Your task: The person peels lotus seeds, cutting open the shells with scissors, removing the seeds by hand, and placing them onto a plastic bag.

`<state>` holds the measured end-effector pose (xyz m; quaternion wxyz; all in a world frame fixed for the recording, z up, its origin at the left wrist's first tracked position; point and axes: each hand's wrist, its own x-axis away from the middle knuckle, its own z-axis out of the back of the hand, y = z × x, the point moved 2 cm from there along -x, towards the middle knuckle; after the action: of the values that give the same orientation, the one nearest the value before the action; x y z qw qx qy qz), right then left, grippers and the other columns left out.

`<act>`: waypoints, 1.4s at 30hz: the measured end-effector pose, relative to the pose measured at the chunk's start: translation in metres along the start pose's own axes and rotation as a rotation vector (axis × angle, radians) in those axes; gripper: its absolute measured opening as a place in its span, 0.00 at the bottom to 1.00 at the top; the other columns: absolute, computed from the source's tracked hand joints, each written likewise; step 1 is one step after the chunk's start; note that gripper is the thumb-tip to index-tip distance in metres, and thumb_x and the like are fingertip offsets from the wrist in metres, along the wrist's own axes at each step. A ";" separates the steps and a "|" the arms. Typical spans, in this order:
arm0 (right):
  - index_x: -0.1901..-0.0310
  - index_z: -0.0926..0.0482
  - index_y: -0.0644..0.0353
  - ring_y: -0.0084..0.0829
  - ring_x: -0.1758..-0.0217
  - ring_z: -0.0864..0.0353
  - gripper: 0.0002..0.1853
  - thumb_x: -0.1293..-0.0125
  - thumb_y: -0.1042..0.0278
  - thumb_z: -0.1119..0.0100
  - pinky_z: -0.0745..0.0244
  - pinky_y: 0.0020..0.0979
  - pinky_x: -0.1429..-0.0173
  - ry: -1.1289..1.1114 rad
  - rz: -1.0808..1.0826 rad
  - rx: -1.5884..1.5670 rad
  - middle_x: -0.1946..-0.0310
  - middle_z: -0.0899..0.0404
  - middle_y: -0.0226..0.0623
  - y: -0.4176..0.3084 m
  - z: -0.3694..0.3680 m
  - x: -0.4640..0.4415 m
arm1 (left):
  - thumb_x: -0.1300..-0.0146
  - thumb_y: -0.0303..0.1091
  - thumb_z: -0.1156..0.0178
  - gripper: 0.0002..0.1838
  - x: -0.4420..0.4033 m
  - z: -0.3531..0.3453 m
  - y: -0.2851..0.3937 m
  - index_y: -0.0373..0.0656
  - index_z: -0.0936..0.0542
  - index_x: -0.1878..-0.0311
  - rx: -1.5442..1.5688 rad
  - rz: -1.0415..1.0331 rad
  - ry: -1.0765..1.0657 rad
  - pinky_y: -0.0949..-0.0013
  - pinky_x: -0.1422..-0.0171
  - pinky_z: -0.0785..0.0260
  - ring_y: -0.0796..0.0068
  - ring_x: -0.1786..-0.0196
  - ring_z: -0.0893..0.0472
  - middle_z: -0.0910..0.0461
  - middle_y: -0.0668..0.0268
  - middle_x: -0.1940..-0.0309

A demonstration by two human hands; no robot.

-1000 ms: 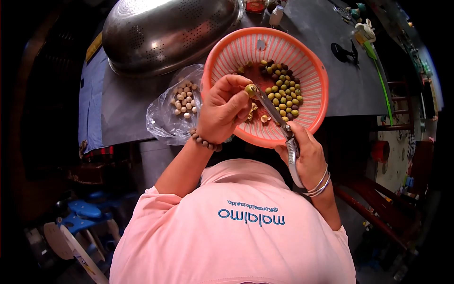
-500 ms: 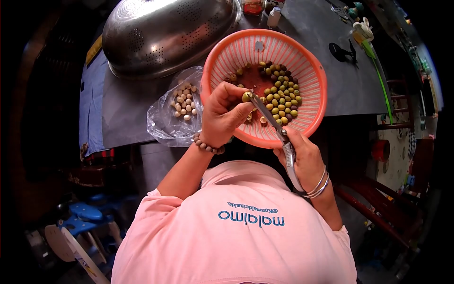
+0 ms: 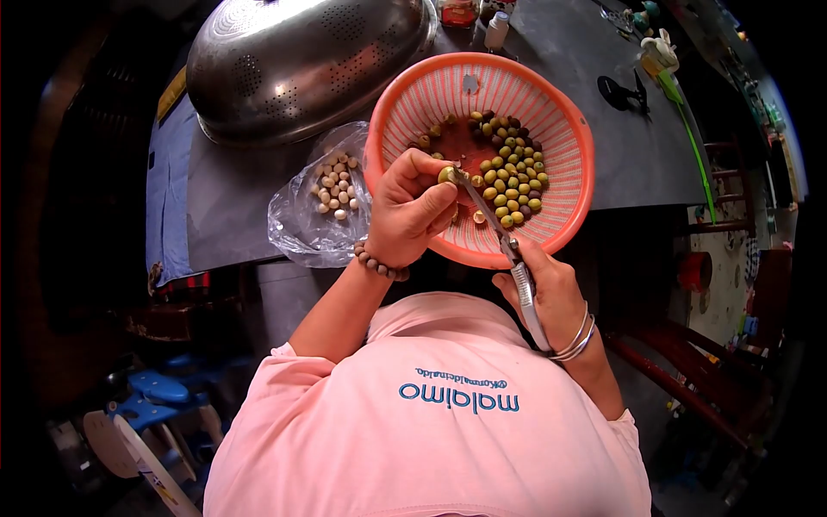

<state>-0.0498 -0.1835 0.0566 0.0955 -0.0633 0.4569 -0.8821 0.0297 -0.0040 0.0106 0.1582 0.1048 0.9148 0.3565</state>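
Between the thumb and fingers of my left hand [image 3: 405, 211] is a green lotus seed [image 3: 446, 175], held over the near left part of a coral plastic basket [image 3: 568, 202]. My right hand [image 3: 556, 289] is closed around the grey handle of metal scissors [image 3: 493, 226]. Their blade tips touch the pinched seed. Inside the basket lie many green and brown lotus seeds [image 3: 515, 168], with a few pale shell pieces [image 3: 479, 217] near the front. A clear plastic bag [image 3: 293, 233] beside my left hand holds several pale peeled seeds [image 3: 338, 183].
A large perforated metal colander [image 3: 301, 69] rests upside down at the back left of the grey table [image 3: 637, 172]. Behind the basket stand a small white bottle [image 3: 497, 31] and a red jar [image 3: 458, 12]. A black stand [image 3: 624, 93] and a green stick [image 3: 689, 129] lie to the right.
The scissors and my right hand have shifted slightly left, and the blade tips now sit a little differently on the seed. My left hand stays almost still, its pinch unchanged.
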 end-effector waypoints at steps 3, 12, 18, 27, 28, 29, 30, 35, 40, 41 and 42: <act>0.45 0.30 0.62 0.43 0.71 0.19 0.26 0.47 0.76 0.34 0.26 0.34 0.67 -0.004 0.014 -0.020 0.70 0.23 0.48 0.000 0.000 -0.001 | 0.33 0.30 0.47 0.08 0.001 0.002 -0.003 0.40 0.29 0.53 0.049 0.032 -0.038 0.84 0.81 0.47 0.88 0.83 0.39 0.22 0.62 0.69; 0.48 0.30 0.58 0.46 0.66 0.21 0.25 0.48 0.68 0.32 0.26 0.39 0.64 0.156 0.087 0.165 0.68 0.24 0.46 -0.001 0.003 -0.003 | 0.31 0.35 0.48 0.13 -0.002 -0.003 -0.002 0.40 0.28 0.48 0.065 0.085 0.085 0.86 0.79 0.46 0.88 0.77 0.36 0.25 0.68 0.68; 0.48 0.30 0.56 0.46 0.67 0.23 0.25 0.47 0.65 0.33 0.27 0.39 0.65 0.172 0.090 0.297 0.69 0.27 0.42 0.000 0.004 -0.003 | 0.32 0.31 0.48 0.10 0.000 -0.010 0.001 0.40 0.28 0.50 0.062 0.109 0.227 0.86 0.79 0.46 0.89 0.78 0.37 0.28 0.70 0.73; 0.48 0.29 0.56 0.47 0.68 0.23 0.23 0.46 0.65 0.34 0.27 0.40 0.66 0.141 0.084 0.317 0.71 0.27 0.44 -0.001 0.005 -0.004 | 0.32 0.30 0.48 0.07 0.003 -0.004 0.000 0.40 0.29 0.53 0.026 0.046 0.118 0.84 0.80 0.46 0.87 0.80 0.36 0.29 0.70 0.75; 0.48 0.29 0.56 0.48 0.69 0.23 0.23 0.45 0.66 0.35 0.27 0.41 0.67 0.133 0.078 0.301 0.71 0.27 0.44 -0.001 0.005 -0.004 | 0.32 0.30 0.48 0.07 0.003 -0.005 0.000 0.40 0.29 0.54 0.021 0.041 0.113 0.84 0.80 0.46 0.87 0.80 0.36 0.28 0.70 0.75; 0.48 0.29 0.56 0.48 0.69 0.22 0.22 0.45 0.66 0.35 0.27 0.41 0.67 0.125 0.072 0.285 0.71 0.26 0.45 -0.001 0.005 -0.004 | 0.32 0.30 0.48 0.07 0.003 -0.005 0.001 0.40 0.29 0.54 0.017 0.036 0.109 0.84 0.80 0.46 0.87 0.80 0.36 0.28 0.70 0.74; 0.48 0.29 0.56 0.48 0.69 0.22 0.22 0.45 0.66 0.35 0.27 0.41 0.67 0.125 0.071 0.285 0.71 0.26 0.45 -0.001 0.005 -0.004 | 0.32 0.30 0.48 0.07 0.003 -0.005 0.001 0.40 0.29 0.54 0.017 0.037 0.109 0.84 0.80 0.46 0.87 0.80 0.36 0.28 0.70 0.74; 0.50 0.28 0.61 0.42 0.71 0.22 0.20 0.46 0.78 0.37 0.27 0.33 0.66 0.101 0.057 0.227 0.71 0.25 0.45 -0.004 0.005 -0.003 | 0.33 0.29 0.48 0.07 0.003 -0.006 0.001 0.39 0.29 0.54 0.046 0.043 0.113 0.84 0.80 0.46 0.87 0.80 0.36 0.26 0.68 0.70; 0.50 0.29 0.62 0.37 0.74 0.23 0.22 0.47 0.79 0.36 0.28 0.30 0.67 0.093 0.084 0.149 0.73 0.26 0.42 -0.001 0.006 -0.002 | 0.32 0.29 0.49 0.07 0.001 -0.008 0.003 0.39 0.29 0.53 0.064 0.072 0.089 0.84 0.81 0.46 0.88 0.80 0.37 0.25 0.67 0.69; 0.50 0.29 0.62 0.35 0.75 0.24 0.22 0.48 0.79 0.36 0.28 0.29 0.67 0.089 0.085 0.119 0.74 0.26 0.41 -0.001 0.006 -0.002 | 0.32 0.29 0.49 0.08 0.001 -0.008 0.003 0.39 0.29 0.52 0.080 0.082 0.077 0.85 0.81 0.47 0.88 0.81 0.37 0.25 0.66 0.69; 0.50 0.29 0.62 0.35 0.75 0.24 0.22 0.48 0.79 0.36 0.28 0.29 0.67 0.089 0.085 0.120 0.74 0.26 0.41 -0.002 0.006 -0.002 | 0.32 0.29 0.49 0.08 0.000 -0.008 0.003 0.39 0.29 0.52 0.081 0.081 0.077 0.85 0.81 0.47 0.88 0.81 0.37 0.25 0.66 0.69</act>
<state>-0.0471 -0.1871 0.0617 0.1163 0.0011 0.4092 -0.9050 0.0269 -0.0064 0.0181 0.1040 0.1345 0.9289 0.3291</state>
